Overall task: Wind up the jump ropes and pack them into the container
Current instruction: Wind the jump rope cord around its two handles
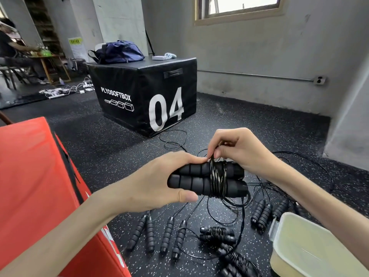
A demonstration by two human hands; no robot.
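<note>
The jump rope being wound (207, 177) had two black foam handles lying side by side above the floor, thin black cord coiled several turns around their middle, its loose end trailing down. Left of the container (311, 248), a pale plastic tub, lay two wound bundles (217, 233) and several unwound ropes (169, 234), handles paired, cords tangled

Loose ropes (229, 208) before container (311, 254)
</note>
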